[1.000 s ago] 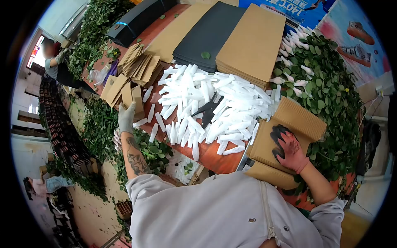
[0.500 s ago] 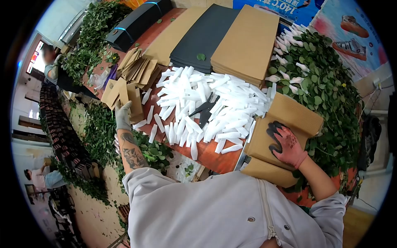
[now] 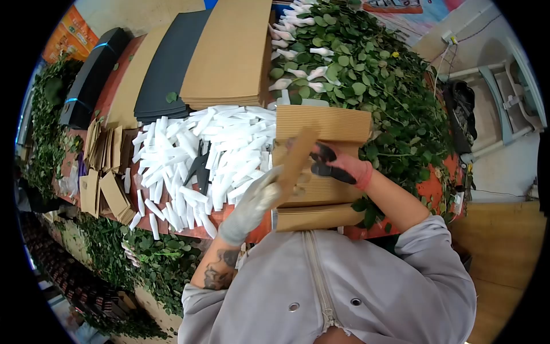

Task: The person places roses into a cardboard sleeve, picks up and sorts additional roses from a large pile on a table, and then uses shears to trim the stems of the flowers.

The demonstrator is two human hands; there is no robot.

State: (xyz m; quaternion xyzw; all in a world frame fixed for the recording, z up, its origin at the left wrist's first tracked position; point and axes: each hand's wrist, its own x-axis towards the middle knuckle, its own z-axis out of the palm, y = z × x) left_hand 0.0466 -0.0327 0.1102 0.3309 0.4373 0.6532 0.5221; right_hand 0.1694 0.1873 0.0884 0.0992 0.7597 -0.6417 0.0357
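In its pale glove, my left hand (image 3: 260, 198) grips a narrow brown cardboard piece (image 3: 297, 163) by its lower part, tilted over the corrugated cardboard. My right hand (image 3: 338, 163), in a red glove with dark fingers, is closed about the upper part of the same piece; some fingertips are behind it. Beneath both hands lies a ribbed brown corrugated cardboard sheet (image 3: 323, 123), its far and near flaps folded up. Left of the hands spreads a heap of white mesh sleeves (image 3: 172, 149), with black scissors (image 3: 200, 169) on top.
Folded cardboard pieces (image 3: 109, 192) stand at the table's left. Stacks of brown sheets (image 3: 226, 54) and black sheets (image 3: 172, 66) lie at the back, beside a long black box (image 3: 94, 77). Leafy stems with sleeved flower heads (image 3: 355, 74) fill the right side. A folding chair (image 3: 498, 103) stands beyond.
My left hand has come from the cardboard pieces at the left to the corrugated sheet, carrying one piece. My right hand has lifted off the sheet to that piece. The view has turned right.
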